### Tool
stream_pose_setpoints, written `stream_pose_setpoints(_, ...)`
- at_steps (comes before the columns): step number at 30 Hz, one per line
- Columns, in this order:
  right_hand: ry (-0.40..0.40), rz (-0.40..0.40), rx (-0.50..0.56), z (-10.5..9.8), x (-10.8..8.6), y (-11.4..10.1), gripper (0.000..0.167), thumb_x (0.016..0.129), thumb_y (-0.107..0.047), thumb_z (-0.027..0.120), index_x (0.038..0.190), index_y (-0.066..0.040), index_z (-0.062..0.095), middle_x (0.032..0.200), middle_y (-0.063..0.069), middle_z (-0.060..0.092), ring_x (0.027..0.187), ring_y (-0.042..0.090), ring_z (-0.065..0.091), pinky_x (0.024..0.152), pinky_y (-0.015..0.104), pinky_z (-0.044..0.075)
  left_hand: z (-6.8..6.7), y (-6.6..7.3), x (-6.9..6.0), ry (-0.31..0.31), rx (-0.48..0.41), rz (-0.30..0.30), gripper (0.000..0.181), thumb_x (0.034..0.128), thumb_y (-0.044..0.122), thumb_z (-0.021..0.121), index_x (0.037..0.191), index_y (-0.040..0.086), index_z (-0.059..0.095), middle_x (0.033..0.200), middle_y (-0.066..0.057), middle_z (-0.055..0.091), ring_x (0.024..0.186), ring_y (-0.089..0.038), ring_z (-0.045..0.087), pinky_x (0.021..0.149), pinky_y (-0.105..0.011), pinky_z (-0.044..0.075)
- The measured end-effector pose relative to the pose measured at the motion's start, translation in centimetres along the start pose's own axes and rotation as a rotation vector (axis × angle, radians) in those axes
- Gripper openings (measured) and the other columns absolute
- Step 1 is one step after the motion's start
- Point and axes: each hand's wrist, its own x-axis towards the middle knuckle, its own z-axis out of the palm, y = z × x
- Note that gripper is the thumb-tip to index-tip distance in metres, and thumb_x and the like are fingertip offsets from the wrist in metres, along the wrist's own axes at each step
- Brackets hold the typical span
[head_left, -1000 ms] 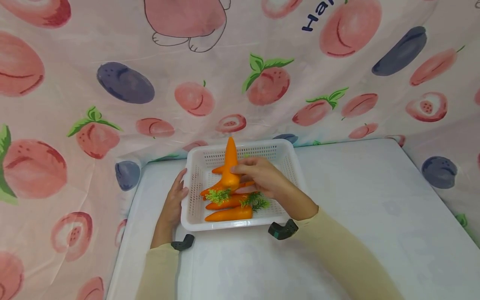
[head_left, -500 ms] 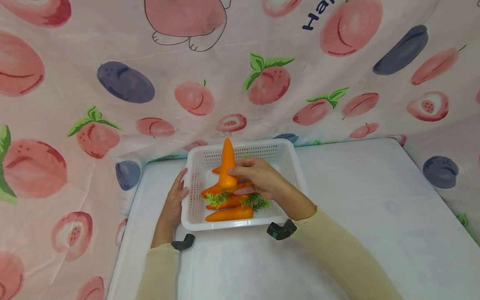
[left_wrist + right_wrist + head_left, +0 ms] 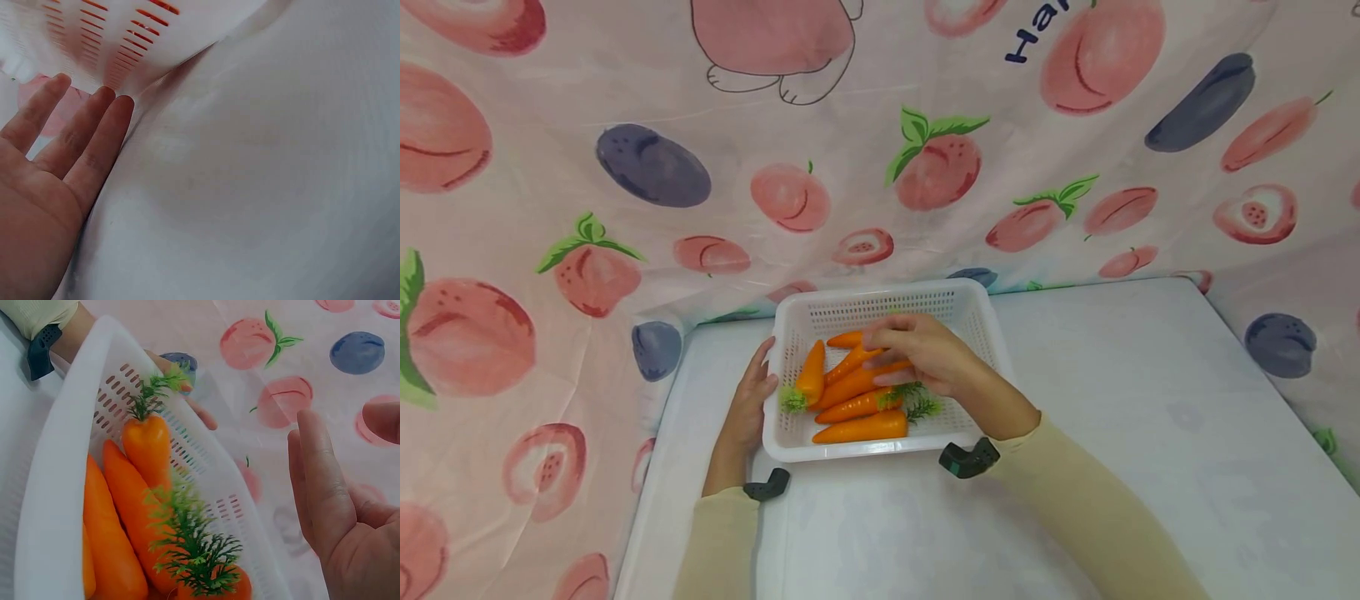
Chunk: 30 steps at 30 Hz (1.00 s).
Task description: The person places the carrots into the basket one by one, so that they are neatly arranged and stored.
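Observation:
A white plastic basket (image 3: 880,451) holds several orange carrots with feathery green tops. One carrot (image 3: 811,372) leans near the basket's left wall, its leafy end toward the front left. Others, such as the front carrot (image 3: 861,427), lie stacked across the basket floor. My right hand (image 3: 925,350) hovers over the pile with nothing in it; in the right wrist view its thumb and fingers stand apart. It hides parts of the rear carrots. My left hand (image 3: 747,408) touches the basket's left side from outside, its fingers (image 3: 94,147) straight against the slotted wall.
The basket stands near the back edge of a white table (image 3: 1112,375). A pink curtain (image 3: 835,150) printed with fruit hangs behind and along the sides. Each wrist carries a dark band device, like the right one (image 3: 968,458).
My right hand has let go of the carrot it held upright. That carrot now lies at the basket's left, tip toward the back. My left hand stays at the basket wall.

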Motion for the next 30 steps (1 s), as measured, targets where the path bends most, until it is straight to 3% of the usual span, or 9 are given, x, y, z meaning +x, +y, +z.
stream_pose_setpoints(5, 0.010, -0.012, 0.001, -0.3, 0.0, 0.3, 0.030, 0.096, -0.024, 0.069, 0.120, -0.006, 0.066, 0.116, 0.009, 0.063, 0.103, 0.028, 0.072, 0.082, 0.040, 0.063, 0.0, 0.1, 0.0, 0.007, 0.003, -0.009, 0.062, 0.1048, 0.025, 0.049, 0.160, 0.041, 0.026, 0.169, -0.002, 0.025, 0.142, -0.020, 0.043, 0.096, -0.029, 0.056)
stream_pose_setpoints(12, 0.009, -0.017, 0.019, -0.9, -0.3, 0.5, 0.032, 0.097, -0.023, 0.068, 0.123, -0.005, 0.065, 0.121, 0.015, 0.062, 0.101, 0.024, 0.071, 0.084, 0.041, 0.062, 0.0, 0.1, 0.0, 0.013, 0.017, -0.009, 0.063, 0.1043, 0.026, 0.050, 0.160, 0.040, 0.026, 0.169, -0.001, 0.025, 0.144, -0.024, 0.041, 0.096, -0.028, 0.056)
stream_pose_setpoints(18, 0.016, -0.030, 0.013, -1.6, -0.6, 0.7, 0.031, 0.098, -0.026, 0.068, 0.120, -0.005, 0.065, 0.113, 0.010, 0.065, 0.102, 0.024, 0.071, 0.084, 0.041, 0.062, -0.1, 0.0, 0.0, -0.003, -0.006, 0.003, 0.063, 0.1049, 0.025, 0.048, 0.161, 0.039, 0.025, 0.169, -0.004, 0.025, 0.141, -0.021, 0.044, 0.097, -0.028, 0.056)
stream_pose_setpoints(22, 0.015, -0.042, 0.009, -2.2, -1.0, 0.7, 0.030, 0.098, -0.026, 0.068, 0.119, -0.005, 0.064, 0.116, 0.012, 0.064, 0.105, 0.026, 0.071, 0.084, 0.040, 0.062, -0.2, 0.0, 0.0, -0.010, -0.016, 0.013, 0.062, 0.1052, 0.024, 0.048, 0.161, 0.038, 0.024, 0.169, -0.006, 0.025, 0.138, -0.018, 0.046, 0.097, -0.029, 0.056)
stream_pose_setpoints(30, 0.041, -0.044, 0.030, -3.8, -2.0, 0.5, 0.044, 0.100, -0.026, 0.065, 0.134, 0.001, 0.058, 0.122, 0.014, 0.063, 0.101, 0.024, 0.072, 0.086, 0.041, 0.062, 0.1, 0.5, -0.3, -0.002, -0.001, 0.005, 0.062, 0.1051, 0.024, 0.047, 0.161, 0.037, 0.024, 0.168, -0.007, 0.026, 0.137, -0.019, 0.047, 0.096, -0.029, 0.057)
